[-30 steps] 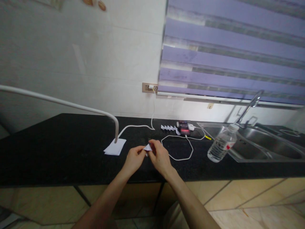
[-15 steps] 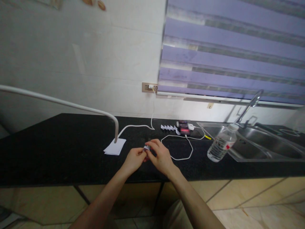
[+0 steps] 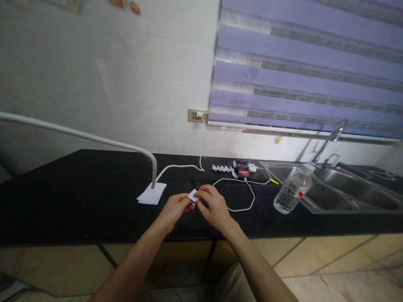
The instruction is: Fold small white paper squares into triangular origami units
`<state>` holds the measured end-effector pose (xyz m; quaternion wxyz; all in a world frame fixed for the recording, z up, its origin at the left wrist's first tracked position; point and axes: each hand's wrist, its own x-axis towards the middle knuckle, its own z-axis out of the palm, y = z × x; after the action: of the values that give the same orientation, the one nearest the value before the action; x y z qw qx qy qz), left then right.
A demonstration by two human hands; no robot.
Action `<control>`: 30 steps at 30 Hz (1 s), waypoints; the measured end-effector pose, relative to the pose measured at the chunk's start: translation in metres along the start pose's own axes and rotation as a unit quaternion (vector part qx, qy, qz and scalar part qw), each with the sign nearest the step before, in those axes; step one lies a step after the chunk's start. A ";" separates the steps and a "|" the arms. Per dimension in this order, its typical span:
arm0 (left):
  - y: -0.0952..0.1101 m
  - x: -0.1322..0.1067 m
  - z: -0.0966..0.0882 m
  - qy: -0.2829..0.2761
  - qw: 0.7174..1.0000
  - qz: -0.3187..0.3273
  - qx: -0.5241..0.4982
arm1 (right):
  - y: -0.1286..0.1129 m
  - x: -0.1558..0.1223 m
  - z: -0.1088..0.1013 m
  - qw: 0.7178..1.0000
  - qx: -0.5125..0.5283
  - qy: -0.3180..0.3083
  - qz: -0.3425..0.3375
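Note:
A small folded piece of white paper (image 3: 193, 196) is held between my two hands, above the front part of the black counter. My left hand (image 3: 176, 208) pinches its left side between thumb and fingers. On the other side, my right hand (image 3: 213, 204) has its thumb and fingertips closed on the paper's right edge. Left of my hands lies a stack of white paper sheets (image 3: 153, 195). Beyond my right hand, several small folded white papers (image 3: 223, 168) stand in a row on the counter.
A phone-like device (image 3: 242, 168), blurred out, lies beside the row with a white cable (image 3: 252, 197) looping from it. A water bottle (image 3: 292, 191) stands by the steel sink (image 3: 333, 205). A white bent rod (image 3: 94, 134) reaches in from the left over the paper stack.
The paper between my hands has turned and shows a larger flat white face. My fingers have shifted slightly on it, while the things on the counter stay where they were.

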<state>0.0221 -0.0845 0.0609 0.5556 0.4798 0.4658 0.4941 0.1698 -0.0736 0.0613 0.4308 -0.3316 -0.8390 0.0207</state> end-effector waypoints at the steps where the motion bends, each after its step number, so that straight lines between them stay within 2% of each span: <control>1: 0.002 -0.001 0.000 -0.002 1.000 -0.007 -0.018 | 0.000 0.000 0.000 1.000 0.001 -0.001 -0.002; 9: 0.007 -0.007 -0.003 -0.053 0.995 -0.034 -0.075 | -0.002 -0.001 -0.004 1.000 0.024 -0.012 0.009; 18: 0.008 -0.006 -0.004 -0.050 0.996 -0.031 -0.072 | -0.002 -0.002 -0.003 0.999 0.033 -0.024 0.005; 25: 0.010 -0.006 -0.004 -0.057 0.995 0.001 -0.082 | -0.003 -0.002 -0.004 0.997 0.064 -0.037 0.003; 30: 0.008 -0.005 -0.001 -0.015 0.998 0.003 -0.066 | -0.002 -0.001 -0.003 0.995 0.096 -0.036 0.014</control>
<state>0.0197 -0.0885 0.0692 0.5915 0.4509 0.4225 0.5179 0.1708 -0.0766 0.0629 0.4296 -0.2998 -0.8434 0.1193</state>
